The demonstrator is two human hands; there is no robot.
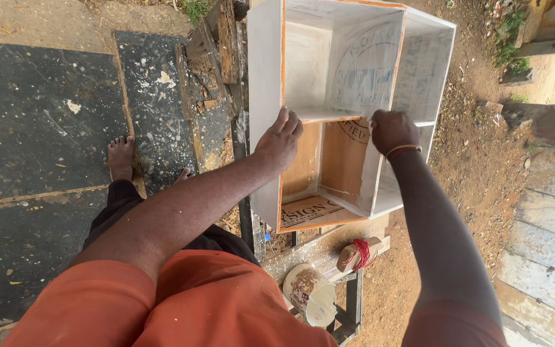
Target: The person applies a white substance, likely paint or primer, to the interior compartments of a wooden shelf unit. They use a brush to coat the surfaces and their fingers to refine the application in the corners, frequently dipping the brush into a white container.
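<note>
A white-painted wooden shelf box (266,77) with orange edges and several compartments stands on a workbench in front of me. My left hand (279,140) rests flat on the front edge of its left wall, fingers over the rim. With its fingers curled, my right hand (392,130) presses against the middle horizontal shelf where that meets the upright divider; I cannot tell what it holds. The two lower compartments show bare brown wood.
A paint-stained round tin (309,294) and a wooden handle wrapped in red cord (358,254) lie on the bench below the box. Dark paint-spattered boards (40,128) cover the ground at left. Bare dirt lies at right, beside weathered planks (547,244).
</note>
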